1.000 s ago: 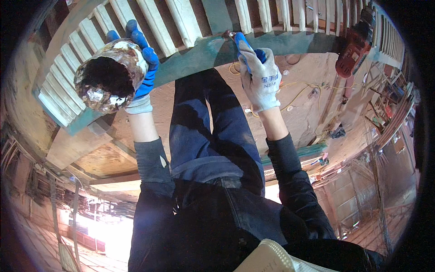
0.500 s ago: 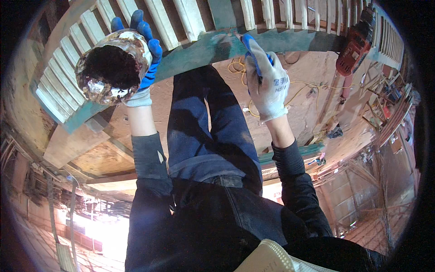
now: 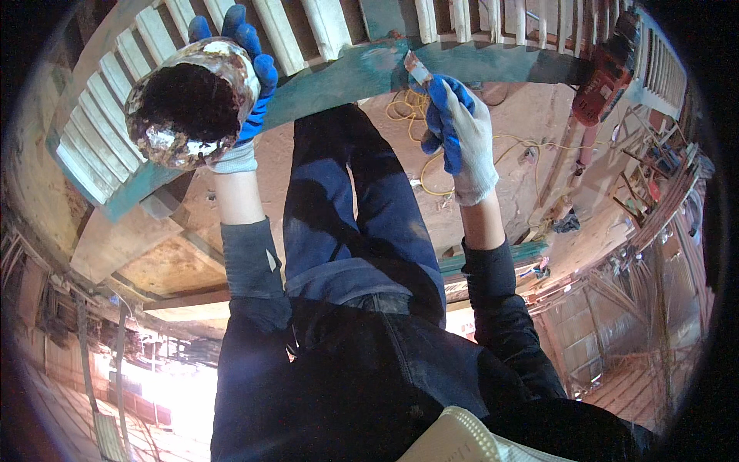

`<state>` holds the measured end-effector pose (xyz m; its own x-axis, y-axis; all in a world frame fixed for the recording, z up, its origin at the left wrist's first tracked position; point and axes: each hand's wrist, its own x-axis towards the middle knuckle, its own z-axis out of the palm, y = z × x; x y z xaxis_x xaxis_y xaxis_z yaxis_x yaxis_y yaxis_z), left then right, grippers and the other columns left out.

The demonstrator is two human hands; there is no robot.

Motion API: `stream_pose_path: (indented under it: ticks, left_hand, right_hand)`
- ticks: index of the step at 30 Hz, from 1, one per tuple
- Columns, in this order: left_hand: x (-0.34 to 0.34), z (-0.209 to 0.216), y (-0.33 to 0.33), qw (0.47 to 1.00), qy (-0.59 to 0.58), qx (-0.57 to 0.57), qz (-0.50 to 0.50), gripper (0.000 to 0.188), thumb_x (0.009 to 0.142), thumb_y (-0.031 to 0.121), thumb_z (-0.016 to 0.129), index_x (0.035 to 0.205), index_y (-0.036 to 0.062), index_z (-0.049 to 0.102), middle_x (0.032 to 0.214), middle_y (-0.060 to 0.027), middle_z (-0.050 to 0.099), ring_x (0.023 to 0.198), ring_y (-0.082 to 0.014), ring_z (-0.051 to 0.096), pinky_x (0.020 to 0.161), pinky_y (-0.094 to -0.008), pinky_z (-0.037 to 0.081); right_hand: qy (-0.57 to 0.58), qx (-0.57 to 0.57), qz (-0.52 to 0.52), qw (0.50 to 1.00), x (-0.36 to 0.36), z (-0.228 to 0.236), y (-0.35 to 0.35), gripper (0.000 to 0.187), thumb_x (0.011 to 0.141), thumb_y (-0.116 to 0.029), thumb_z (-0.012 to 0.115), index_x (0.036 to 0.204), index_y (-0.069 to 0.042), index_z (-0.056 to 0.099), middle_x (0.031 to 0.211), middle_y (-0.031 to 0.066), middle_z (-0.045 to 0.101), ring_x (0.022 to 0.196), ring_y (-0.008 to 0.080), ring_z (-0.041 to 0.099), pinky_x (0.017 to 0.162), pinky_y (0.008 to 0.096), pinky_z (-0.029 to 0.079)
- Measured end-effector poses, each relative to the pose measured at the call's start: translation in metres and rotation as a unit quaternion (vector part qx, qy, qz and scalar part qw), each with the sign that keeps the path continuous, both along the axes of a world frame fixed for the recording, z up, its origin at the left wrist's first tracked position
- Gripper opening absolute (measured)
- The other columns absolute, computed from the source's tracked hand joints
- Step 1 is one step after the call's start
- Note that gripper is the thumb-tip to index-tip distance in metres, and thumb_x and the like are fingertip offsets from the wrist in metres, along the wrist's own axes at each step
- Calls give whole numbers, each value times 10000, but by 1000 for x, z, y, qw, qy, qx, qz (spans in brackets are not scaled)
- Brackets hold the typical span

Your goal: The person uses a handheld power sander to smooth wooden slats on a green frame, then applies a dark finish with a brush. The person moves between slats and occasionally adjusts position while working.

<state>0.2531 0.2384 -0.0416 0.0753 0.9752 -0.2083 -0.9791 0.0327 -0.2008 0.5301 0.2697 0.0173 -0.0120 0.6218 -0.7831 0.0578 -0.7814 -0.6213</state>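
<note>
My left hand (image 3: 260, 92), in a blue-and-white work glove, grips a round, crusted tin can (image 3: 235, 65) from its far right side. The can is tilted so its mouth faces me, and dark reddish-brown stuff coats the inside. In my gloved right hand (image 3: 467, 138), fingers are closed on a small flat putty knife (image 3: 418, 69) with brown paste near its tip. That blade is over the blue-green rail (image 3: 331, 83) of a wooden frame; I cannot tell whether it touches. On the rail, a reddish-brown smear (image 3: 396, 35) lies just beyond the blade.
Pale slats (image 3: 319, 31) run along the frame to both sides. A red power drill (image 3: 600, 88) rests on its right part. A yellow cord (image 3: 508, 138) loops over the dusty floor. Lumber and clutter (image 3: 654, 173) lie at the right.
My right hand has drawn back from the rail toward me and turned, bringing the putty knife's blade into view. My left hand and the can have shifted only slightly.
</note>
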Motion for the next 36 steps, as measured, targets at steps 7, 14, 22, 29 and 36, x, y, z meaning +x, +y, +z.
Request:
stream_pose_path:
  ticks: [7, 14, 22, 29, 36]
  left_hand:
    - [1, 1, -2, 1000, -4, -3, -1, 437, 949, 284, 507, 1376, 192, 494, 1519, -133, 327, 1337, -295, 417, 991, -575, 403]
    - [9, 6, 1, 998, -48, -11, 32, 516, 945, 355, 493, 1433, 207, 414, 1532, -149, 295, 1352, -344, 380, 1016, -625, 349]
    - [2, -3, -2, 999, -46, 4, 12, 489, 949, 337, 489, 1419, 214, 435, 1526, -147, 309, 1332, -338, 411, 1006, -608, 376]
    - [-5, -15, -1, 998, -45, 34, -8, 459, 960, 318, 471, 1408, 223, 452, 1533, -139, 297, 1324, -339, 423, 1003, -597, 391]
    - [2, -7, -1, 921, -368, -50, 116, 501, 950, 344, 477, 1432, 219, 416, 1529, -145, 304, 1330, -334, 414, 997, -604, 382]
  right_hand:
    - [-308, 444, 323, 777, -3, -2, 8, 377, 897, -129, 580, 1271, -172, 570, 779, 94, 557, 614, 244, 576, 563, 365, 472]
    - [-389, 410, 394, 725, -11, -3, 7, 340, 864, -160, 635, 1199, -210, 610, 801, 121, 558, 661, 312, 597, 565, 398, 474]
    - [-406, 422, 436, 684, -3, 0, 14, 324, 855, -149, 636, 1174, -204, 624, 784, 111, 552, 625, 308, 595, 539, 395, 475]
    - [-398, 409, 439, 694, -8, 7, 5, 348, 851, -147, 636, 1195, -197, 611, 794, 106, 548, 607, 283, 585, 524, 384, 468]
    - [-385, 409, 458, 690, -7, 6, 6, 368, 846, -153, 634, 1208, -208, 602, 819, 121, 546, 632, 303, 593, 531, 391, 470]
